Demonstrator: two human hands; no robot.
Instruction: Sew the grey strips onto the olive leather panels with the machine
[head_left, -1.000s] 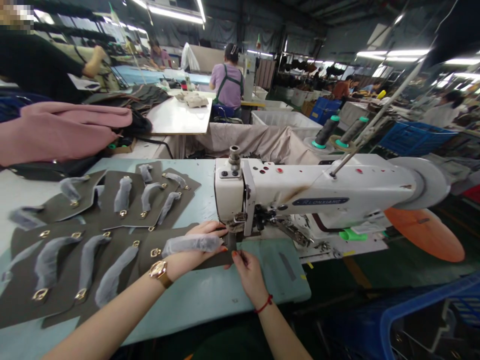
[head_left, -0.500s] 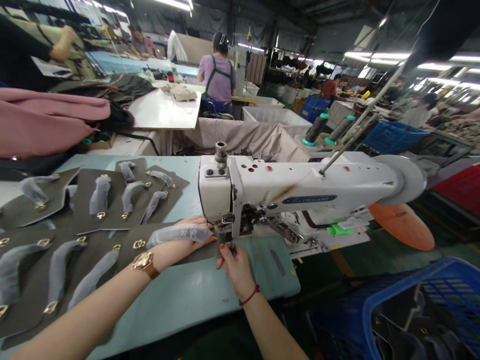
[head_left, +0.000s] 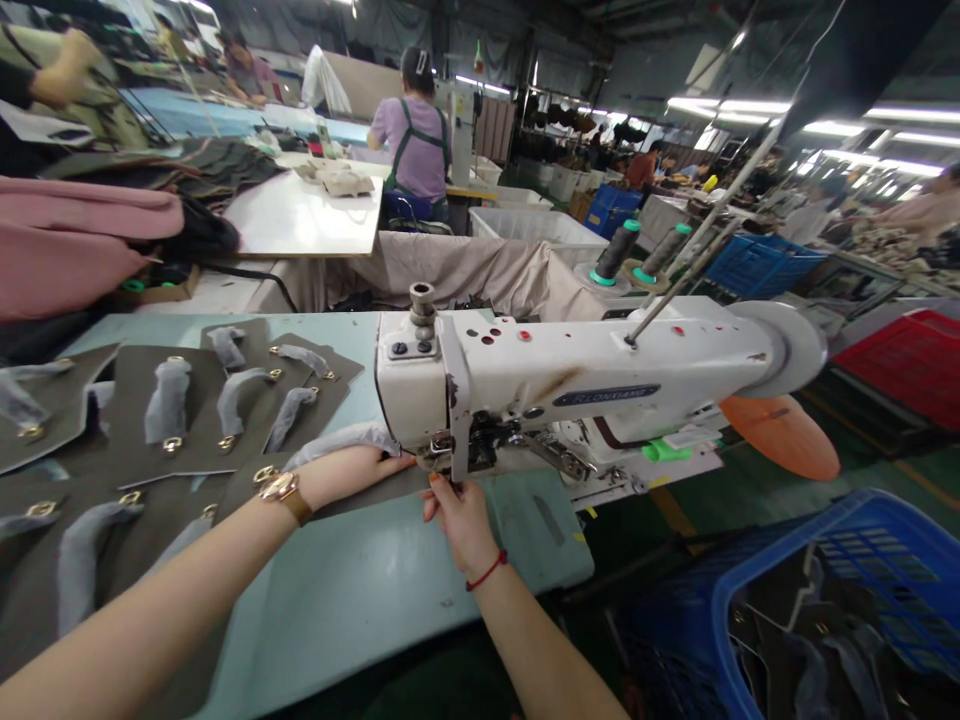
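My left hand (head_left: 349, 478) lies flat on a dark grey-brown panel (head_left: 375, 494), its fingers stretched toward the needle area of a white sewing machine (head_left: 517, 365). On this panel, just behind the hand, a handle in whitish wrapping (head_left: 349, 438) reaches the machine head; a gold metal fitting (head_left: 265, 476) shows beside my wristwatch. My right hand (head_left: 463, 520) is closed in a pinch at the panel's edge below the needle area. What its fingertips hold is hidden.
Several similar panels with wrapped handles (head_left: 169, 400) cover the left of the pale green table (head_left: 322, 590). A blue crate (head_left: 720, 600) with more pieces stands at lower right. Thread cones (head_left: 619, 252) rise behind the machine. A person in purple (head_left: 416, 150) sits beyond.
The view has swung slightly right, so the scene sits further left. The panel has turned a little, its handle now nearer the machine head. My right hand stays pinched by the needle area.
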